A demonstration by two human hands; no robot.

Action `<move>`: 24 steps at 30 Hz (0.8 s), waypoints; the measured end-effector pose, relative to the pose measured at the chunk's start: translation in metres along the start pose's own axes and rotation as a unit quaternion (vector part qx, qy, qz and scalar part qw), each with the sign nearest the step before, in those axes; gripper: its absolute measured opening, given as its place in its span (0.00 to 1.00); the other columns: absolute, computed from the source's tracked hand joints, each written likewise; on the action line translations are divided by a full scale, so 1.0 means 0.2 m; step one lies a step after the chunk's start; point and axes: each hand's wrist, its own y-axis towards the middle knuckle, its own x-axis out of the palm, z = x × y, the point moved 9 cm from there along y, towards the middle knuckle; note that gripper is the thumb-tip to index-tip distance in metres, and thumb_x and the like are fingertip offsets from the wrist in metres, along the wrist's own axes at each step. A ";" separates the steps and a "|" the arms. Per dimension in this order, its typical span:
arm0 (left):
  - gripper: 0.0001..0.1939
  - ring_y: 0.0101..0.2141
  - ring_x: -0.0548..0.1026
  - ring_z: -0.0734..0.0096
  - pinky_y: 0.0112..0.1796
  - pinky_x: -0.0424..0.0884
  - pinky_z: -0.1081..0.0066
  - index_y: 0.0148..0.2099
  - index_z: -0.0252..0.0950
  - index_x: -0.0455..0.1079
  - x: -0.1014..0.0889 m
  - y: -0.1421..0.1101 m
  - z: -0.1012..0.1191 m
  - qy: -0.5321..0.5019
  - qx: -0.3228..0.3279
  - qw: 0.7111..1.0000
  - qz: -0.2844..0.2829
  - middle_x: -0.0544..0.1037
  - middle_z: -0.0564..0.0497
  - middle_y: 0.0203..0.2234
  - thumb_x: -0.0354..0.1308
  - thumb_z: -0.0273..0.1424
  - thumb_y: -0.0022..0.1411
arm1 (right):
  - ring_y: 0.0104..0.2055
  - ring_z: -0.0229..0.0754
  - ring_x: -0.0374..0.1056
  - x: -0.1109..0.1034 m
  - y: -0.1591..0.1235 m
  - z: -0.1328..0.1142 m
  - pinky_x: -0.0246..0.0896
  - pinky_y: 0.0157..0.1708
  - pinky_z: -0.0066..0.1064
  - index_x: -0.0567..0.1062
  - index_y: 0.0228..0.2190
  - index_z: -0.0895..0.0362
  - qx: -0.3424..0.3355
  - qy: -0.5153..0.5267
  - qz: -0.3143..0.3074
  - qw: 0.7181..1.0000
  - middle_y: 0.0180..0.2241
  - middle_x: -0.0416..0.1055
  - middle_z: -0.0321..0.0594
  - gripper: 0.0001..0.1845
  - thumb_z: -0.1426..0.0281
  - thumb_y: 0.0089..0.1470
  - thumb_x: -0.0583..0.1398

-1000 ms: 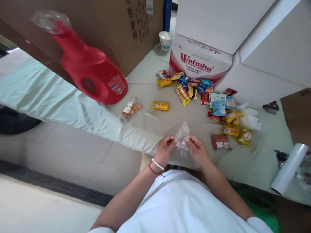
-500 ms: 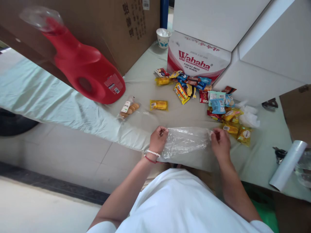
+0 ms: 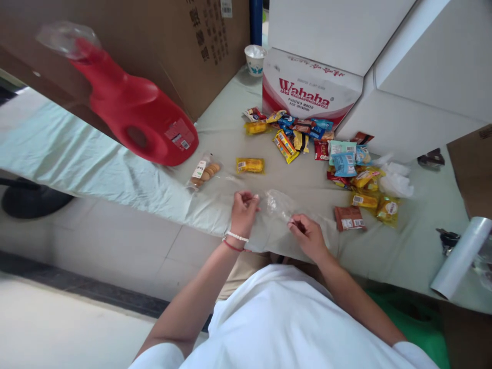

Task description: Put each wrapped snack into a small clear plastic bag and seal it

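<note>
A thin clear plastic bag (image 3: 279,207) lies crumpled on the pale green table cover, held between both hands. My left hand (image 3: 243,212) pinches its left edge, with a white and a red band on the wrist. My right hand (image 3: 307,237) pinches the bag's right side, fingers closed. A yellow snack packet (image 3: 250,165) and a clear pack of small round cakes (image 3: 205,173) lie just beyond the left hand. A brown packet (image 3: 349,218) lies right of the right hand.
Several colourful snack packets (image 3: 307,138) are heaped before a Wahaha carton (image 3: 307,92). A red jug (image 3: 134,110) lies at the left, a paper cup (image 3: 255,59) at the back, white boxes (image 3: 403,61) at the right, and a roll of film (image 3: 459,259) at the table's right edge.
The bag, stretched wide between my hands half a second ago, is now bunched up. My right hand has come back in towards the left, uncovering the brown packet.
</note>
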 end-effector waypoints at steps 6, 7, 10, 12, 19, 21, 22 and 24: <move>0.19 0.38 0.76 0.66 0.31 0.73 0.72 0.40 0.39 0.70 0.15 -0.34 -0.01 0.012 -0.017 0.985 -0.169 0.76 0.50 0.34 0.68 0.48 0.57 | 0.19 0.30 0.54 0.10 -0.03 0.03 0.49 0.18 0.25 0.76 0.31 0.56 0.191 0.312 -0.003 0.931 0.24 0.68 0.32 0.23 0.51 0.43 0.73; 0.20 0.39 0.77 0.65 0.33 0.74 0.72 0.40 0.39 0.71 0.21 -0.39 -0.02 0.005 -0.024 0.979 -0.204 0.78 0.49 0.36 0.70 0.46 0.54 | 0.19 0.30 0.55 0.10 -0.03 0.02 0.49 0.18 0.25 0.77 0.32 0.56 0.189 0.319 -0.007 0.929 0.24 0.69 0.33 0.23 0.52 0.42 0.73; 0.18 0.35 0.76 0.68 0.35 0.72 0.71 0.35 0.38 0.72 0.30 -0.44 -0.05 -0.007 -0.033 0.971 -0.236 0.79 0.51 0.32 0.74 0.42 0.50 | 0.20 0.30 0.54 0.08 -0.02 0.00 0.48 0.18 0.25 0.80 0.33 0.57 0.177 0.306 0.001 0.935 0.24 0.70 0.33 0.23 0.53 0.41 0.74; 0.18 0.29 0.74 0.72 0.34 0.71 0.71 0.31 0.37 0.72 0.31 -0.41 -0.07 -0.015 -0.050 0.971 -0.233 0.77 0.53 0.26 0.73 0.43 0.51 | 0.19 0.30 0.52 0.03 -0.01 0.01 0.45 0.17 0.25 0.81 0.33 0.57 0.176 0.286 0.028 0.941 0.24 0.71 0.34 0.23 0.54 0.41 0.74; 0.25 0.31 0.77 0.72 0.35 0.74 0.70 0.34 0.38 0.65 0.23 -0.30 -0.13 -0.137 -0.143 0.965 -0.172 0.78 0.53 0.28 0.73 0.48 0.48 | 0.18 0.28 0.47 -0.10 0.00 0.06 0.39 0.17 0.24 0.78 0.31 0.56 0.187 0.304 0.047 0.933 0.23 0.69 0.32 0.21 0.57 0.39 0.75; 0.26 0.30 0.77 0.72 0.34 0.74 0.69 0.35 0.40 0.62 0.16 -0.24 -0.13 -0.138 -0.140 0.973 -0.119 0.77 0.54 0.28 0.72 0.49 0.49 | 0.18 0.27 0.45 -0.12 0.01 0.05 0.38 0.16 0.23 0.77 0.31 0.55 0.192 0.325 0.040 0.925 0.23 0.66 0.29 0.21 0.58 0.39 0.75; 0.25 0.29 0.76 0.73 0.32 0.73 0.70 0.35 0.40 0.60 0.12 -0.21 -0.14 -0.128 -0.133 0.979 -0.091 0.75 0.55 0.27 0.70 0.49 0.50 | 0.18 0.26 0.44 -0.13 0.01 0.06 0.38 0.16 0.22 0.76 0.32 0.55 0.195 0.334 0.038 0.921 0.22 0.65 0.28 0.21 0.59 0.39 0.75; 0.21 0.24 0.71 0.76 0.28 0.69 0.73 0.35 0.41 0.59 0.04 -0.12 -0.13 -0.097 -0.115 0.988 -0.045 0.71 0.58 0.25 0.66 0.46 0.53 | 0.18 0.26 0.43 -0.18 0.04 0.07 0.38 0.16 0.21 0.75 0.32 0.55 0.198 0.342 0.040 0.918 0.21 0.63 0.27 0.21 0.60 0.39 0.75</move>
